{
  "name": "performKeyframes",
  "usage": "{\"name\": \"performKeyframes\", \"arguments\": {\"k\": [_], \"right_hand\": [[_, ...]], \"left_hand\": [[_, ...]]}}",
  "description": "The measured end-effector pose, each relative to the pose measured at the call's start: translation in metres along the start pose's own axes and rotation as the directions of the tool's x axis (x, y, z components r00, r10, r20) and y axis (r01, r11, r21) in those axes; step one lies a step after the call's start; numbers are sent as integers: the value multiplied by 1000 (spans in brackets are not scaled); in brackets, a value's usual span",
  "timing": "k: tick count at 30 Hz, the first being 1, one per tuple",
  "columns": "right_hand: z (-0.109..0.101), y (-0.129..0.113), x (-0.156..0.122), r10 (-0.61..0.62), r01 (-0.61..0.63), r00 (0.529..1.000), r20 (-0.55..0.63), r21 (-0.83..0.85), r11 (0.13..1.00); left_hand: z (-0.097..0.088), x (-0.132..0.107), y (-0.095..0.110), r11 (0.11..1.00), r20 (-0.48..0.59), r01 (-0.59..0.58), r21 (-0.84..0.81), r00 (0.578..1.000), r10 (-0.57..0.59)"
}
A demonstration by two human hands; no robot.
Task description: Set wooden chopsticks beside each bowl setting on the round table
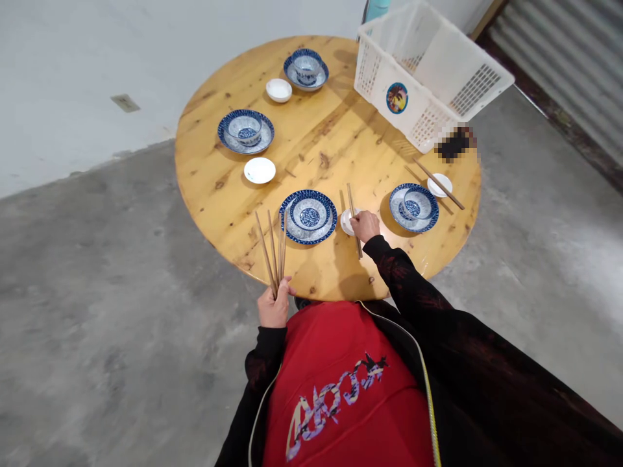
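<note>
Near the table's front edge, my left hand (274,306) is closed around several wooden chopsticks (270,250), their upper ends fanned out. My right hand (366,226) grips another pair of chopsticks (355,224) that lies across a small white dish (347,222). Between my hands a blue-and-white plate (308,240) carries a patterned bowl (310,215). To the right of my right hand is a similar plate (428,225) with a glassy-looking bowl (413,202) on it. Beyond it, chopsticks (440,184) rest over a second small white dish (442,192).
The round wooden table (321,159) also bears two more plates with bowls (246,131) at the left and back, beside white dishes (259,170). A white plastic basket (423,104) stands at the back right, with a pixelated dark object (456,144) by it.
</note>
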State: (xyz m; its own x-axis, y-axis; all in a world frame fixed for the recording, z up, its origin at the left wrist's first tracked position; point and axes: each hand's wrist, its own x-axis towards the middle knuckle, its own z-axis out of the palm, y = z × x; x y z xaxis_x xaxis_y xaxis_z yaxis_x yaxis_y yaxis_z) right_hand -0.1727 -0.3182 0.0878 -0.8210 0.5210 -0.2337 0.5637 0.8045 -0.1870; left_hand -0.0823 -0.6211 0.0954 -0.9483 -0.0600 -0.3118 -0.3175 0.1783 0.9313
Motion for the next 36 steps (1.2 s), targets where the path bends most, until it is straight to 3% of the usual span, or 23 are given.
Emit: {"name": "performKeyframes", "arguments": {"k": [20,25,28,30,32,36], "right_hand": [[-6,2,-2,-7,8,999,-32,30,1000],[-14,6,-7,-43,49,996,-83,72,996],[-23,0,-21,-101,127,984,-146,183,975],[-27,-11,-36,-176,224,970,-168,332,916],[-29,-26,-57,-266,288,956,-120,534,795],[-28,-62,-101,-447,199,893,59,838,507]], "left_hand": [[3,-3,-1,1000,-16,26,-12,1000,-26],[1,-3,-2,1000,-1,2,15,1000,-2],[2,-3,2,1000,25,1,23,1000,-1],[4,-2,9,999,76,20,-31,997,-17],[7,-1,17,990,165,55,-132,986,-33],[13,-2,30,928,377,189,-322,924,-58]]}}
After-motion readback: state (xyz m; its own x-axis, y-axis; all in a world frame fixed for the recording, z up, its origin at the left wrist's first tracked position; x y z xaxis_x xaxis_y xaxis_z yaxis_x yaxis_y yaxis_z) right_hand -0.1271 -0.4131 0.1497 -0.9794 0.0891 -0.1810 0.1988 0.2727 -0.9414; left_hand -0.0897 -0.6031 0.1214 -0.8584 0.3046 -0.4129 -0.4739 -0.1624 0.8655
